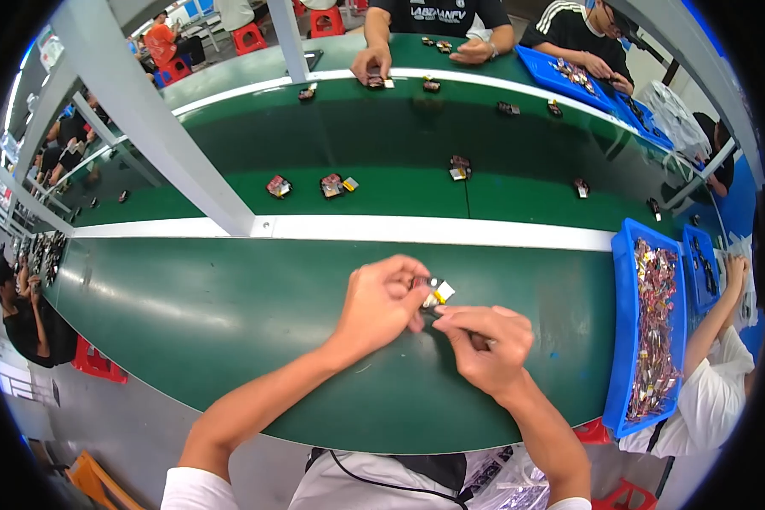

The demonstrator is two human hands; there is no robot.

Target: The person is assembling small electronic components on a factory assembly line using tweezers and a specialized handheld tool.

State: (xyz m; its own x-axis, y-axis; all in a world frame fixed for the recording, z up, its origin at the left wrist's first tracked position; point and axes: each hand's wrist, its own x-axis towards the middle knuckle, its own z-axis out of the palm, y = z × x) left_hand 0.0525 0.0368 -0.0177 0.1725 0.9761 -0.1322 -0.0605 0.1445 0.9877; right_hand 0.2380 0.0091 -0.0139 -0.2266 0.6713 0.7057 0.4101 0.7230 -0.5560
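Over the green work surface, my left hand pinches a small electronic assembly between thumb and fingers. The assembly has dark parts, a whitish tab and a bit of yellow. Close against its lower right side, my right hand is closed, thumb and forefinger pressed together. Something slim and dark shows at those fingertips, too small to name. The fingers hide much of the assembly.
A long blue tray full of small electronic parts stands at the right, beside a smaller blue tray. Beyond a white rail, similar assemblies lie on a green belt. A grey post rises at left. Co-workers sit across and alongside.
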